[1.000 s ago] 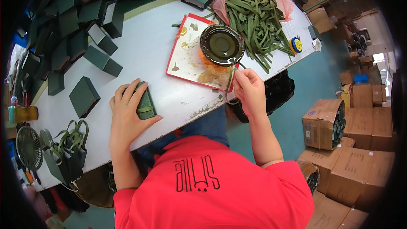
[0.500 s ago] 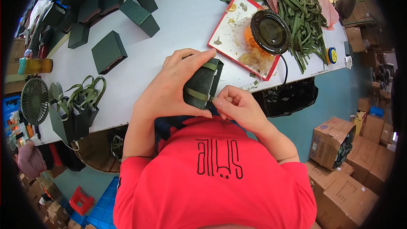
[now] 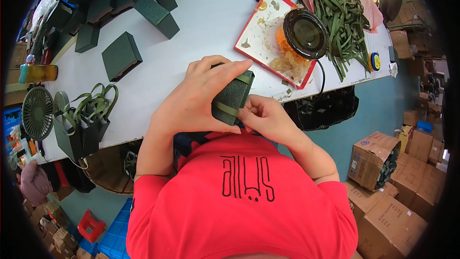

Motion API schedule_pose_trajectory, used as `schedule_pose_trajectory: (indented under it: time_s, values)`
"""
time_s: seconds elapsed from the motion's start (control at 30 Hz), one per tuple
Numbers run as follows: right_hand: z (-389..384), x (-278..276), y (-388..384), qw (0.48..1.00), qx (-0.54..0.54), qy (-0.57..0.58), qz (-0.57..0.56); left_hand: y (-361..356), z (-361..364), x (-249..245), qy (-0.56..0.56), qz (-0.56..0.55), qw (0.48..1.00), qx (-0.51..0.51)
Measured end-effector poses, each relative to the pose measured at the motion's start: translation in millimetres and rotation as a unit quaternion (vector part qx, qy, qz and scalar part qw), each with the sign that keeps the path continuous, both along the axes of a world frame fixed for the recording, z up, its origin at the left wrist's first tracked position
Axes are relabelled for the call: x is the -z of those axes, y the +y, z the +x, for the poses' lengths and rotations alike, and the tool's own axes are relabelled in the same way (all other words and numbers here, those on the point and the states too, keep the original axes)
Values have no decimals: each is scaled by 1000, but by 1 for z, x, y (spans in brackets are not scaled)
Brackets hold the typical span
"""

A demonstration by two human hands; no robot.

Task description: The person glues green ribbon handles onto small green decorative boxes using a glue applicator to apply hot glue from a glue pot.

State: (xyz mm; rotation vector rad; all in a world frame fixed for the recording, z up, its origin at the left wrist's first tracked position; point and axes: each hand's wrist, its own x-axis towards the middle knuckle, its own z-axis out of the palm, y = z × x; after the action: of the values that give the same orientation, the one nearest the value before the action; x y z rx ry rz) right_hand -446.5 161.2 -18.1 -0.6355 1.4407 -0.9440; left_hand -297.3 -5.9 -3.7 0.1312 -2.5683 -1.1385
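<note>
A small dark green box [image 3: 234, 97] with an olive ribbon [image 3: 225, 109] across it is held near the table's front edge. My left hand [image 3: 194, 98] wraps round the box from the left, thumb below and fingers over the top. At the box's right edge my right hand [image 3: 263, 115] is closed, thumb and index finger pinching the ribbon's end. A second ribbon band crosses the upper part of the box. Just beyond, a red-rimmed tray [image 3: 254, 33] carries a round black pot [image 3: 305, 33] with amber residue around it.
Olive ribbons [image 3: 338, 24] spill from a pink plastic bag at the back right. More green boxes [image 3: 122, 57] stand at the left and back. Ribbon-handled boxes [image 3: 81, 132] sit beside a small fan [image 3: 37, 113]. Cartons [image 3: 373, 158] are stacked on the right-hand floor.
The box has turned slightly in my left hand, so its ribboned face shows more. My right fingers have moved in against its right edge, over the ribbon's end.
</note>
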Motion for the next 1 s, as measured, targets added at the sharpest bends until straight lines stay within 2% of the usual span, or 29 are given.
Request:
schedule_pose_trajectory:
  time_s: [0.27,0.33,0.43,0.5,0.53,0.57,0.6,0.63,0.67,0.77,0.8,0.9,1.0]
  values:
    - [-12,-2,-6,996,-72,-16,55,6,0,4,0,-28,1000,-12]
    - [-11,1,0,999,5,-24,-26,5,0,6,0,-27,999,-29]
    - [-3,5,11,960,121,145,-205,1,2,6,4,-20,998,-60]
    - [-12,-1,26,900,109,310,-285,1,1,4,5,-23,997,-68]
    - [-12,-11,35,952,75,167,-245,1,0,5,17,-13,997,-70]
    - [-14,-15,41,983,16,49,-178,2,-1,7,29,-2,997,-72]
    - [-11,-18,38,994,-22,-4,-108,3,-2,8,40,9,997,-72]
    - [-5,-19,32,996,-58,-57,-37,4,-3,8,48,16,996,-71]
    - [-2,-2,31,993,-72,-87,-26,6,-5,7,55,24,996,-71]
    - [-4,25,36,976,-75,-191,-68,9,-8,9,76,36,995,-63]
    - [3,28,36,965,10,-256,-54,10,-8,10,81,38,994,-59]
    - [9,20,40,917,198,-312,-152,11,-4,10,64,49,995,-62]
    - [-3,29,50,877,314,-313,-185,8,3,6,19,50,996,-75]
